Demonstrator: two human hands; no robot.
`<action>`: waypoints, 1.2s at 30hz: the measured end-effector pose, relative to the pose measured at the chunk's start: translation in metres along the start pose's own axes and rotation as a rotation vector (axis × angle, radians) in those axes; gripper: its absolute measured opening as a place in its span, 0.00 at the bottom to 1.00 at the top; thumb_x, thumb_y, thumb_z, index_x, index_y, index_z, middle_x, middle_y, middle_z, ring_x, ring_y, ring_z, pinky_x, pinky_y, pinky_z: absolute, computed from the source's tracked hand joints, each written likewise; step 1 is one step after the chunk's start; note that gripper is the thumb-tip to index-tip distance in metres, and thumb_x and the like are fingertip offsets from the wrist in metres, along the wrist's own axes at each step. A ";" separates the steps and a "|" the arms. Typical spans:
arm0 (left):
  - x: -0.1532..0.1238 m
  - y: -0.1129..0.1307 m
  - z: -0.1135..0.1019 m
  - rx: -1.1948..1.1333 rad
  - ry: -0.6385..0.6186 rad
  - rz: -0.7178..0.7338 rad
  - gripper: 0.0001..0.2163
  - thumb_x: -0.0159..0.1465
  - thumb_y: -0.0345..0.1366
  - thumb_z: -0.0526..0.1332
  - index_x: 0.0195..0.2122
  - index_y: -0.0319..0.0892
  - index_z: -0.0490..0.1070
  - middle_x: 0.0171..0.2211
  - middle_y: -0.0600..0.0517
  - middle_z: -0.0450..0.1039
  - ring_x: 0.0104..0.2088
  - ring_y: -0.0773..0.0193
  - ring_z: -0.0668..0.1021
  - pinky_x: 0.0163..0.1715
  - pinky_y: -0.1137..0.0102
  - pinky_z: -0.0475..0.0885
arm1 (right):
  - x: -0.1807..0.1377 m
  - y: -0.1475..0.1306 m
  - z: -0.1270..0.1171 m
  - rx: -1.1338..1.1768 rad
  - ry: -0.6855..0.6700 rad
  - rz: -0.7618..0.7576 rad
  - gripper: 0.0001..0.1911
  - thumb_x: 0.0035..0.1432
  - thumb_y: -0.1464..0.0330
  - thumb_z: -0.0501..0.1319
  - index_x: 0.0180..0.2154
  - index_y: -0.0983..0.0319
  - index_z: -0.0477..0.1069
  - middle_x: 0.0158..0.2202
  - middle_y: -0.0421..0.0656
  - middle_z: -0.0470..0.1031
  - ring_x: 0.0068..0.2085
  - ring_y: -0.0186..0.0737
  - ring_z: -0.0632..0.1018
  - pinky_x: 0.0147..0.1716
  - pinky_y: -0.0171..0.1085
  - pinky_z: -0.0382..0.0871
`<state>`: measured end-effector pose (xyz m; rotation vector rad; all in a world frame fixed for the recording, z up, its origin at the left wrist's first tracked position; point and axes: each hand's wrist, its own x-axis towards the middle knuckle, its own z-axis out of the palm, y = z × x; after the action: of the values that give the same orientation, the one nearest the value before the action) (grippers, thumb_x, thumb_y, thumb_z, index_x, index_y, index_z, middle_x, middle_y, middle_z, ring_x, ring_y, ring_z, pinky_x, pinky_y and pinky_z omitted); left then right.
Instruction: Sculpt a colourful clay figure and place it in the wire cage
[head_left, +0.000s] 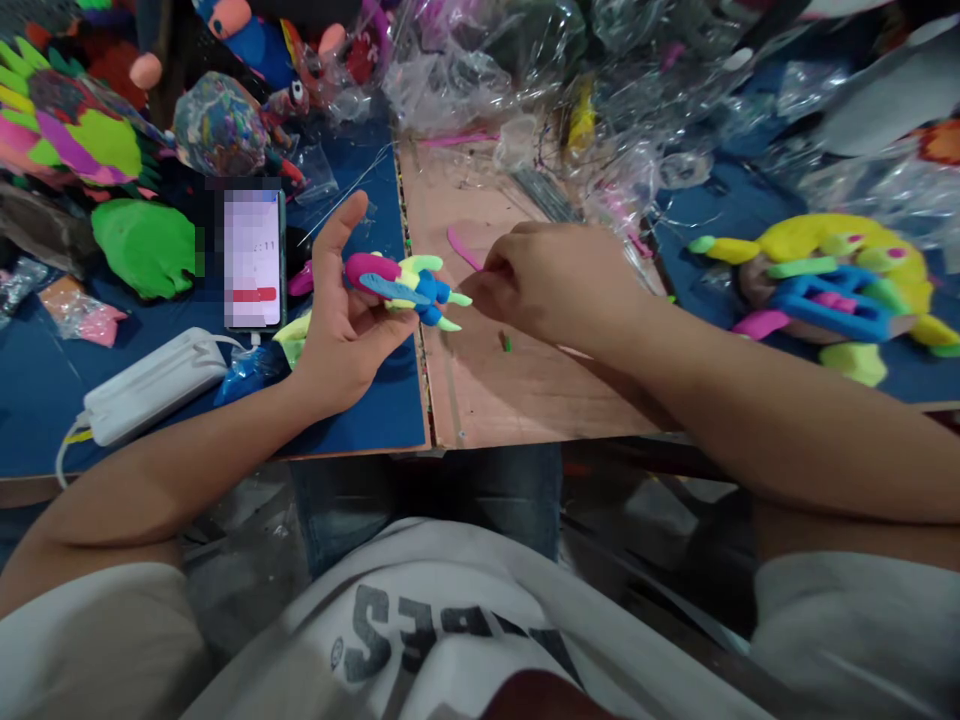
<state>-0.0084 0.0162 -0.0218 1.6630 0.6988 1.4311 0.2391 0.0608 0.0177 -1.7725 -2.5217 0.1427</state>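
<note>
My left hand [337, 325] is closed around a small modelling-clay figure [401, 285], tilted sideways above the table. The figure has a magenta head, blue and pale yellow body parts, and green-yellow tips pointing right. My right hand [555, 280] is over the wooden board [480, 400], its fingertips pinched together at the lower end of a thin pink clay strip [463, 247]. The other fingers are curled under and partly hidden. A tiny green clay bit [507, 343] lies on the board just below the right hand.
A phone [255, 260] is at the left, with a white power bank [154, 385] and cable. Green clay [146, 245] and several clay models crowd the back left. Clear plastic bags [480, 70] heap up at the back. A yellow and blue clay model [847, 290] sits right.
</note>
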 end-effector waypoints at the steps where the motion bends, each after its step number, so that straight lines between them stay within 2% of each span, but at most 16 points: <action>1: 0.000 -0.001 -0.001 -0.004 -0.012 0.006 0.39 0.67 0.42 0.77 0.75 0.69 0.60 0.71 0.55 0.65 0.42 0.67 0.84 0.50 0.66 0.87 | 0.000 0.003 0.001 -0.022 0.009 0.003 0.19 0.72 0.55 0.59 0.42 0.61 0.82 0.47 0.56 0.85 0.43 0.60 0.82 0.39 0.50 0.70; 4: 0.000 -0.003 -0.004 0.007 -0.044 -0.007 0.39 0.68 0.43 0.76 0.76 0.66 0.59 0.61 0.54 0.74 0.40 0.66 0.84 0.46 0.68 0.87 | 0.000 0.010 0.001 -0.042 0.039 -0.004 0.19 0.74 0.58 0.59 0.40 0.63 0.82 0.45 0.61 0.84 0.41 0.58 0.81 0.40 0.51 0.69; 7: -0.001 -0.004 -0.005 0.019 -0.046 -0.076 0.37 0.70 0.45 0.75 0.75 0.65 0.58 0.54 0.54 0.76 0.46 0.60 0.87 0.50 0.62 0.86 | 0.001 0.010 -0.003 -0.037 0.037 -0.029 0.21 0.75 0.58 0.58 0.46 0.66 0.82 0.50 0.64 0.83 0.45 0.59 0.81 0.40 0.49 0.67; 9: -0.001 -0.007 -0.006 0.006 -0.030 -0.075 0.36 0.70 0.45 0.75 0.74 0.64 0.59 0.54 0.55 0.76 0.48 0.58 0.87 0.52 0.61 0.86 | 0.004 0.006 -0.005 -0.012 0.030 -0.053 0.22 0.75 0.57 0.58 0.50 0.67 0.82 0.54 0.63 0.82 0.48 0.61 0.81 0.40 0.49 0.67; 12: -0.001 -0.010 -0.006 -0.009 -0.004 -0.018 0.37 0.68 0.44 0.76 0.74 0.63 0.60 0.53 0.54 0.77 0.47 0.59 0.87 0.50 0.62 0.86 | 0.012 -0.002 -0.004 0.050 0.027 -0.078 0.20 0.75 0.59 0.58 0.53 0.65 0.82 0.57 0.58 0.81 0.50 0.59 0.81 0.42 0.47 0.69; 16: -0.001 -0.005 -0.004 0.030 -0.024 -0.072 0.33 0.70 0.42 0.74 0.73 0.63 0.61 0.53 0.53 0.79 0.52 0.56 0.87 0.55 0.58 0.85 | 0.026 -0.005 0.006 0.127 0.079 -0.120 0.19 0.76 0.59 0.58 0.52 0.64 0.82 0.58 0.54 0.80 0.51 0.53 0.79 0.45 0.45 0.73; 19: 0.000 -0.001 -0.002 0.010 -0.028 -0.078 0.33 0.70 0.40 0.75 0.72 0.61 0.62 0.52 0.53 0.80 0.54 0.53 0.88 0.57 0.57 0.85 | 0.032 -0.004 0.013 0.111 0.093 -0.195 0.17 0.74 0.60 0.61 0.49 0.67 0.80 0.57 0.58 0.79 0.53 0.55 0.78 0.50 0.46 0.75; 22: 0.000 -0.003 -0.003 -0.023 -0.011 -0.033 0.34 0.67 0.39 0.77 0.71 0.57 0.65 0.51 0.53 0.79 0.51 0.53 0.88 0.54 0.59 0.86 | 0.035 -0.003 0.020 -0.005 0.105 -0.256 0.17 0.71 0.63 0.64 0.51 0.71 0.76 0.59 0.64 0.77 0.58 0.62 0.77 0.58 0.52 0.73; 25: 0.001 -0.004 -0.002 -0.042 0.009 -0.022 0.34 0.67 0.39 0.77 0.70 0.57 0.66 0.51 0.53 0.79 0.51 0.53 0.88 0.54 0.58 0.86 | 0.037 -0.001 0.027 -0.044 0.116 -0.233 0.19 0.73 0.62 0.62 0.54 0.72 0.73 0.57 0.64 0.78 0.56 0.64 0.79 0.57 0.56 0.73; 27: 0.002 -0.001 -0.001 -0.060 0.013 -0.034 0.33 0.66 0.39 0.78 0.69 0.60 0.67 0.54 0.53 0.80 0.52 0.52 0.88 0.55 0.56 0.85 | 0.037 0.003 0.029 0.070 0.146 -0.199 0.18 0.73 0.60 0.60 0.53 0.68 0.73 0.50 0.59 0.81 0.50 0.60 0.81 0.52 0.53 0.74; 29: 0.003 0.003 0.001 -0.096 0.039 -0.015 0.34 0.63 0.39 0.80 0.68 0.63 0.69 0.57 0.54 0.78 0.52 0.51 0.88 0.56 0.55 0.85 | 0.037 0.008 0.030 0.275 0.205 -0.230 0.16 0.70 0.62 0.62 0.53 0.64 0.72 0.45 0.53 0.81 0.46 0.55 0.81 0.49 0.50 0.74; 32: 0.005 0.006 0.002 -0.128 0.102 0.017 0.38 0.60 0.40 0.83 0.68 0.67 0.70 0.67 0.56 0.71 0.53 0.51 0.88 0.55 0.57 0.86 | 0.031 0.014 0.025 0.547 0.292 -0.414 0.09 0.70 0.65 0.58 0.49 0.59 0.73 0.44 0.49 0.81 0.44 0.50 0.80 0.47 0.48 0.75; 34: 0.005 0.005 0.002 -0.119 0.115 0.017 0.39 0.59 0.41 0.83 0.68 0.70 0.69 0.70 0.58 0.69 0.54 0.51 0.87 0.54 0.58 0.87 | 0.026 0.015 0.022 0.661 0.327 -0.538 0.11 0.73 0.66 0.55 0.45 0.56 0.76 0.43 0.47 0.82 0.42 0.47 0.81 0.45 0.48 0.76; 36: 0.004 0.000 0.000 -0.099 0.125 0.010 0.38 0.60 0.42 0.83 0.68 0.70 0.69 0.72 0.59 0.67 0.55 0.51 0.87 0.55 0.58 0.87 | 0.022 0.015 0.019 0.761 0.368 -0.639 0.12 0.75 0.66 0.55 0.45 0.56 0.79 0.42 0.47 0.83 0.41 0.46 0.82 0.43 0.47 0.78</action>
<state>-0.0074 0.0198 -0.0192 1.5133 0.6783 1.5619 0.2439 0.0855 -0.0028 -0.6213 -2.1810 0.5767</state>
